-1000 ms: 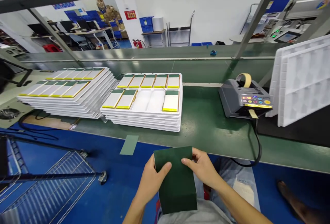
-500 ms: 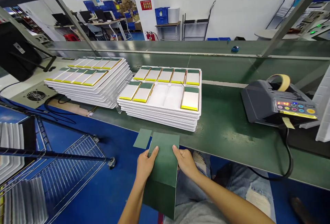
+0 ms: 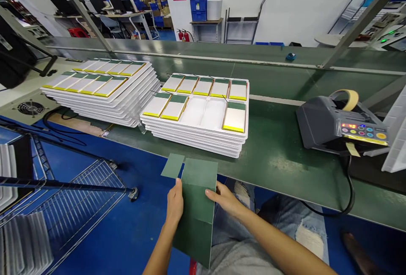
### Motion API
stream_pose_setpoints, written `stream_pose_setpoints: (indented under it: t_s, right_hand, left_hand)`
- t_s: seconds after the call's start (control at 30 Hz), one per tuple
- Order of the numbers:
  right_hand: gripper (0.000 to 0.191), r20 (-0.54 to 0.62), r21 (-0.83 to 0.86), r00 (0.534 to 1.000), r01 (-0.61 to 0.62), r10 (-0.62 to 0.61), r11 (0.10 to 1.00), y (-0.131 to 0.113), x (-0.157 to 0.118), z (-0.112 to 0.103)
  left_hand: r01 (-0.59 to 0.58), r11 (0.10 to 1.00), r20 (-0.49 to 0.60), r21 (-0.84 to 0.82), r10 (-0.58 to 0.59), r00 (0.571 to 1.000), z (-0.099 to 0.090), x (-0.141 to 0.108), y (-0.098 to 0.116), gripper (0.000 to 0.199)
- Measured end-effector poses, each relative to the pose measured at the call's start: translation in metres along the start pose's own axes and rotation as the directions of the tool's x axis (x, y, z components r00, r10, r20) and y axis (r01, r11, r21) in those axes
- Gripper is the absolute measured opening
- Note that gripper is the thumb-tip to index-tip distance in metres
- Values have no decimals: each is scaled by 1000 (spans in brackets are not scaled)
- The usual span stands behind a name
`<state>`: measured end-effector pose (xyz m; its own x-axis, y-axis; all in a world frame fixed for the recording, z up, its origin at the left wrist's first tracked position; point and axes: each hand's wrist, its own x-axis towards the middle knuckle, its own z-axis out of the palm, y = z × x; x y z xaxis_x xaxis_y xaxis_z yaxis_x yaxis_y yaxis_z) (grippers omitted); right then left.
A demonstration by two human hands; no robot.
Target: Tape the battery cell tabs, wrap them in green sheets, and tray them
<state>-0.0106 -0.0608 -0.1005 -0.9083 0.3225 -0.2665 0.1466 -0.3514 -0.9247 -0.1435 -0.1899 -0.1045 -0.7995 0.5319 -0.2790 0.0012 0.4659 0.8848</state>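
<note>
Between my hands is a dark green sheet (image 3: 196, 211) of card or paper, with crosswise creases. It hangs over my lap at the bench's front edge. My left hand (image 3: 175, 202) closes on its left edge, thumb pointing up along the side. On the right edge, my right hand (image 3: 224, 198) pinches it with the thumb on the front face. A smaller green piece (image 3: 173, 165) juts out at the sheet's upper left; how it is attached I cannot tell. Just beyond lies a stack of white trays (image 3: 203, 116), the top one holding several flat white packs (image 3: 235, 116) with green and yellow ends.
Another tray stack (image 3: 95, 106) stands to the left. A tape dispenser (image 3: 342, 125) with a roll of tape sits on the green bench (image 3: 269, 140) at right, its cable looping over the front edge. A wire cart (image 3: 85, 199) is at lower left.
My right thumb has slid down from near the sheet's upper part, and the left thumb now lies along the edge. A crease shows near the top. The view has shifted slightly.
</note>
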Motion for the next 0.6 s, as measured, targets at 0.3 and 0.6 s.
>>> stream_pose_setpoints:
  t_s: [0.3,0.6]
  right_hand:
    - [68,81,317,993,-112,91,942,7,-16,17]
    - [58,-8,283,985,-164,174,945,24,-26,31]
  left_hand:
    - [0,1000,0,25,0,1000,-16,-35,-21,66]
    - [-7,999,-84,50,11,996,-20,-74,-39,59]
